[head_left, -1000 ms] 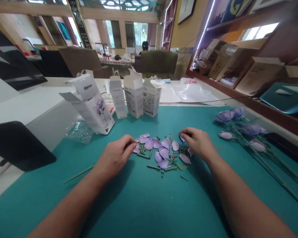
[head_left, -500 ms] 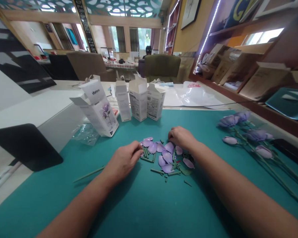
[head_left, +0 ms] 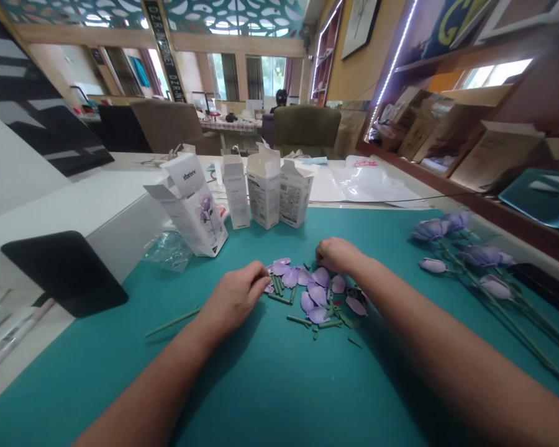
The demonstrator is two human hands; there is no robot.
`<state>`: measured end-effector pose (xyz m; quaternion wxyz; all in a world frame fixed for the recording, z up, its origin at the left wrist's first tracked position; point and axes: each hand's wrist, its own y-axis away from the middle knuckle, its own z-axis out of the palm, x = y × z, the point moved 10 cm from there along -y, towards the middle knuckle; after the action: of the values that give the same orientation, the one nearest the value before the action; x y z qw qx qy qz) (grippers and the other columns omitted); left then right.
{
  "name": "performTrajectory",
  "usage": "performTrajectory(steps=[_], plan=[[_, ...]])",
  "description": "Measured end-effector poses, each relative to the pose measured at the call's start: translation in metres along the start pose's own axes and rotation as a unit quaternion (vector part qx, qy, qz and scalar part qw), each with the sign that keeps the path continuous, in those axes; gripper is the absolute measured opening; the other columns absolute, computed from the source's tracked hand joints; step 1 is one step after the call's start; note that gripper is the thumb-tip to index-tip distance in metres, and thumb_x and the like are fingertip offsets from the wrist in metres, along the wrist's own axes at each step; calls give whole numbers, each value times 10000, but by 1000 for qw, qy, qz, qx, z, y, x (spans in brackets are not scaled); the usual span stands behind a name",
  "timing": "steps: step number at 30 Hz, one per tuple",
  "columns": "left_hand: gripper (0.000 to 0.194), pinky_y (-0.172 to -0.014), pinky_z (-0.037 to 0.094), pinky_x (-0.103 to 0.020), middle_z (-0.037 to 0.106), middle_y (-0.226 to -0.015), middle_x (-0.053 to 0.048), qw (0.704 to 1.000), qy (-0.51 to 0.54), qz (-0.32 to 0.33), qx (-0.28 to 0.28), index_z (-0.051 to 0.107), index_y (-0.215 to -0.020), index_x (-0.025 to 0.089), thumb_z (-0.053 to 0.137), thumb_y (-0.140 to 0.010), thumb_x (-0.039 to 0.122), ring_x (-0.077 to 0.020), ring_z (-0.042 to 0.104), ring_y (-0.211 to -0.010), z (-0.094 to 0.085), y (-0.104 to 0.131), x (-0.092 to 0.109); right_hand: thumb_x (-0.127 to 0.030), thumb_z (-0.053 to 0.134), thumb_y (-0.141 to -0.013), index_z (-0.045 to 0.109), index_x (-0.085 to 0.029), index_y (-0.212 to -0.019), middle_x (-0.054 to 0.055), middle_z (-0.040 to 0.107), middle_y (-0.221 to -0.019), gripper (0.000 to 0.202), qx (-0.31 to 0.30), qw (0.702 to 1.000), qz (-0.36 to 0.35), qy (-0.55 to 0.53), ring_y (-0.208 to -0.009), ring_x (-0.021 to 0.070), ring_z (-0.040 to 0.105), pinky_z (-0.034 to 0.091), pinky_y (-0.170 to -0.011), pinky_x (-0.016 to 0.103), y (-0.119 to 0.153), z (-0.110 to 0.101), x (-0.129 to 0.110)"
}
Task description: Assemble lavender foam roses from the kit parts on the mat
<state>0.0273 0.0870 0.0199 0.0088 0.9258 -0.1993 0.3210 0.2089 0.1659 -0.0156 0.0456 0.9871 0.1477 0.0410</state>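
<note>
Purple petals [head_left: 317,293] lie in a loose heap on the teal mat [head_left: 279,379], mixed with short green stem pieces [head_left: 279,299]. At the heap's left edge is my left hand [head_left: 237,293], thumb and fingertips pressed together; what they hold, if anything, is hidden. My right hand [head_left: 339,254] is closed just behind the heap, its fingertips curled down, with their contents out of sight. Beneath my right wrist lie a pale petal [head_left: 356,305] and a green leaf [head_left: 351,321]. A longer green stem [head_left: 172,323] rests left of my left wrist.
Assembled purple flowers [head_left: 429,230] on long stems lie at right, near a black case [head_left: 545,288]. Opened white boxes [head_left: 196,211] stand at the back, beside a clear plastic bag [head_left: 168,251]. A black tablet-like panel [head_left: 68,273] leans at left. Someone sits far behind.
The view has shifted slightly, so most things appear a little further right. Both hands keep nearly the same places and poses by the heap.
</note>
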Motion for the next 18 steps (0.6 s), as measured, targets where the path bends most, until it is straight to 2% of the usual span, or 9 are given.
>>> performTrajectory(steps=[9, 13, 16, 18], plan=[[210, -609, 364, -265, 623, -730, -1, 1000, 8, -3, 4, 556, -804, 198, 424, -884, 340, -158, 544, -658, -8, -2, -2, -23, 628, -582, 685, -198, -568, 49, 686, -618, 184, -1, 997, 9, -74, -645, 194, 640, 425, -572, 262, -8, -7, -1], [201, -607, 360, -262, 606, -709, 8, 1000, 18, 10, -2, 554, -814, 199, 419, -889, 328, -150, 532, -646, -5, 0, 1, -113, 588, -683, 684, -187, -671, 23, 686, -664, 122, 20, 988, 7, -155, -624, 152, 618, 431, -558, 236, 11, -23, -11], [192, -597, 356, -255, 586, -689, 19, 999, 25, 22, -9, 551, -824, 204, 424, -894, 330, -143, 521, -634, 0, 2, 5, -196, 530, -776, 666, -188, -814, -2, 671, -733, 142, 41, 967, -35, -250, -642, 114, 595, 443, -572, 208, 33, -34, -39], [183, -596, 358, -251, 582, -689, 23, 999, 31, 32, -13, 552, -830, 205, 429, -894, 324, -138, 517, -632, 3, 4, 9, -200, 548, -757, 636, -177, -774, -8, 624, -686, 92, 68, 920, -75, -379, -616, 114, 556, 435, -565, 222, 47, -41, -58]])
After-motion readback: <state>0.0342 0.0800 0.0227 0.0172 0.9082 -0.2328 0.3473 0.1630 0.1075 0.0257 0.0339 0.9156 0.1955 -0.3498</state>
